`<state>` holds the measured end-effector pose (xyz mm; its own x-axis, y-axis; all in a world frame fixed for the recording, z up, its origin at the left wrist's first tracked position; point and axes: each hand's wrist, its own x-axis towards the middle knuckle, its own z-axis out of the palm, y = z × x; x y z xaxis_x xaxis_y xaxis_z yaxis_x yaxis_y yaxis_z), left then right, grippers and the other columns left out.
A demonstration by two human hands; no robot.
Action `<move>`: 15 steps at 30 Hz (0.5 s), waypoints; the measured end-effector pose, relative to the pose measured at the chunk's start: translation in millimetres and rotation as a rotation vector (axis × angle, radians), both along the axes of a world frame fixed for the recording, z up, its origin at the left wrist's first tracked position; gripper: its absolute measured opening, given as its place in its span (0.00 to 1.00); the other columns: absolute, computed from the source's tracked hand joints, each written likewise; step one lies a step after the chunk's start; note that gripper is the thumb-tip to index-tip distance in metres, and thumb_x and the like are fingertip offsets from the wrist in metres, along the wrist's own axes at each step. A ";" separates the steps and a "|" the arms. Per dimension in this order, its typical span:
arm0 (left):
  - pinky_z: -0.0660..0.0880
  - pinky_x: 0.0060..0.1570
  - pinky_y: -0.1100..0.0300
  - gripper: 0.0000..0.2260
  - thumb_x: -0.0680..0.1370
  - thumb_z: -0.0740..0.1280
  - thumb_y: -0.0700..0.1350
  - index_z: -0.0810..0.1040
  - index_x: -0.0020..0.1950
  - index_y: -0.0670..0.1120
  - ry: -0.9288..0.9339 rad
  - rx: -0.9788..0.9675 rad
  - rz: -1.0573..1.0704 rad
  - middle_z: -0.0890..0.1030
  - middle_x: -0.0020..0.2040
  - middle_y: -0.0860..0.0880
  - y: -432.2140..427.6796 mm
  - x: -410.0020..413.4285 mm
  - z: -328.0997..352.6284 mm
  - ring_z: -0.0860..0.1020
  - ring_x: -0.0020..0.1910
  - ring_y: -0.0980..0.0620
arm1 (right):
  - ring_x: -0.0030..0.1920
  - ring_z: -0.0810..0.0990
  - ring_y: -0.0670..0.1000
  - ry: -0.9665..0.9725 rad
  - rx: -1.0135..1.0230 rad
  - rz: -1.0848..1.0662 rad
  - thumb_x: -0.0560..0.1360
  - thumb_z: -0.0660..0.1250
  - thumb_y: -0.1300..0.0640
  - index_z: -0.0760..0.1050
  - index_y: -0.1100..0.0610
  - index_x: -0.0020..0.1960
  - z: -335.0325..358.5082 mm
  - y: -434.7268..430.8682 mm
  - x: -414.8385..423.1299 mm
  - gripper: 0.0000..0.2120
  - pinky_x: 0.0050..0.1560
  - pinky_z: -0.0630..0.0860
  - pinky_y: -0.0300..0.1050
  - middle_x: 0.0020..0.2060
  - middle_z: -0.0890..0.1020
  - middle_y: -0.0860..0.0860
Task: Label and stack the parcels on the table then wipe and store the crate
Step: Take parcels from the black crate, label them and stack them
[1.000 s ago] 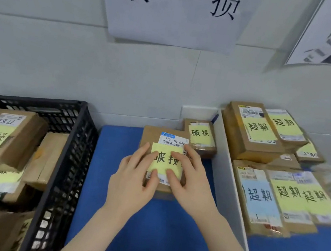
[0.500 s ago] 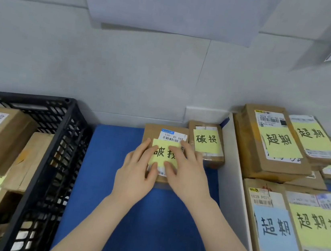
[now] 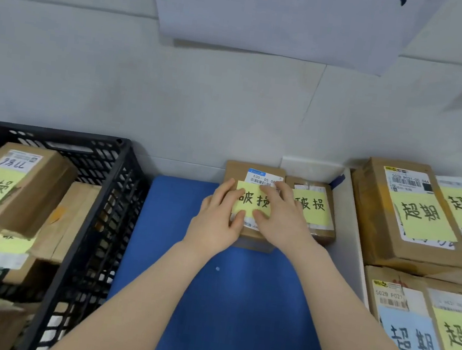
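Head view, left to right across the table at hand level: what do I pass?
black crate → left hand → right hand → small labelled parcel → white divider → large labelled parcel

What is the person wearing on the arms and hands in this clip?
Nothing visible. The left hand and right hand are ungloved, with no rings or watch showing, and both forearms are bare, no sleeve in view.

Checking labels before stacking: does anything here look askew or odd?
The yellow note under the left hand and right hand partly covers the white shipping label on its parcel. In the black crate the top parcel lies tilted on the others. One blue note at right stands among yellow ones.
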<state>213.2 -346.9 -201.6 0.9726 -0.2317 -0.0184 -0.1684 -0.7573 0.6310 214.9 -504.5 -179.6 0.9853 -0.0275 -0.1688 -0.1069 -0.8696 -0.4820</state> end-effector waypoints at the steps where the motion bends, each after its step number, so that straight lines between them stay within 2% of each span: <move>1: 0.68 0.48 0.55 0.21 0.79 0.58 0.53 0.61 0.73 0.58 0.042 0.025 -0.007 0.49 0.75 0.65 -1.5 1.8 4.5 0.60 0.70 0.50 | 0.70 0.61 0.60 0.008 -0.005 -0.001 0.77 0.63 0.52 0.61 0.50 0.74 0.8 -0.1 0.1 0.27 0.69 0.57 0.48 0.75 0.55 0.51; 3: 0.70 0.53 0.51 0.22 0.78 0.60 0.53 0.61 0.73 0.58 0.134 0.091 -0.014 0.49 0.77 0.61 -2.7 4.5 20.8 0.59 0.72 0.47 | 0.71 0.60 0.59 0.006 -0.009 -0.001 0.77 0.63 0.53 0.61 0.51 0.74 2.6 1.0 -0.8 0.27 0.69 0.55 0.48 0.74 0.55 0.52; 5: 0.70 0.58 0.46 0.23 0.77 0.62 0.53 0.63 0.71 0.61 0.164 0.051 0.023 0.50 0.77 0.59 2.9 -2.5 38.9 0.55 0.74 0.49 | 0.73 0.59 0.56 -0.017 -0.010 -0.008 0.77 0.63 0.54 0.62 0.53 0.74 3.7 2.1 -2.6 0.27 0.71 0.53 0.49 0.74 0.56 0.53; 7: 0.70 0.53 0.50 0.21 0.76 0.61 0.52 0.64 0.68 0.64 0.050 -0.047 0.078 0.53 0.75 0.60 19.9 -23.5 53.9 0.55 0.73 0.54 | 0.75 0.57 0.55 -0.039 -0.010 -0.017 0.77 0.64 0.55 0.63 0.54 0.75 3.4 2.4 -3.6 0.27 0.72 0.53 0.51 0.75 0.57 0.55; 9: 0.68 0.50 0.57 0.19 0.76 0.61 0.52 0.65 0.67 0.63 -0.098 -0.067 0.106 0.54 0.74 0.61 46.6 -50.1 64.4 0.56 0.72 0.58 | 0.75 0.56 0.57 -0.071 -0.007 -0.057 0.78 0.63 0.54 0.62 0.55 0.75 4.4 6.8 -6.2 0.27 0.73 0.52 0.53 0.75 0.58 0.58; 12: 0.64 0.57 0.64 0.19 0.77 0.61 0.50 0.68 0.68 0.58 -0.237 -0.077 0.167 0.58 0.75 0.58 105.8 -79.9 73.8 0.56 0.73 0.58 | 0.74 0.55 0.64 -0.246 -0.035 -0.153 0.79 0.61 0.49 0.61 0.57 0.76 12.1 36.7 -16.8 0.28 0.74 0.52 0.60 0.74 0.57 0.64; 14: 0.62 0.61 0.69 0.17 0.78 0.63 0.47 0.71 0.67 0.54 -0.259 -0.110 0.242 0.62 0.72 0.56 155.6 -90.4 79.5 0.59 0.72 0.60 | 0.74 0.53 0.66 -0.298 -0.010 -0.087 0.79 0.61 0.47 0.61 0.57 0.76 22.3 75.8 -28.3 0.29 0.74 0.52 0.60 0.75 0.55 0.66; 15: 0.62 0.64 0.67 0.16 0.77 0.63 0.45 0.73 0.66 0.53 -0.251 -0.127 0.297 0.65 0.70 0.56 181.5 -94.4 80.0 0.61 0.70 0.60 | 0.75 0.52 0.65 -0.288 0.033 -0.026 0.79 0.60 0.46 0.61 0.56 0.75 27.5 98.7 -33.7 0.28 0.74 0.52 0.59 0.75 0.54 0.64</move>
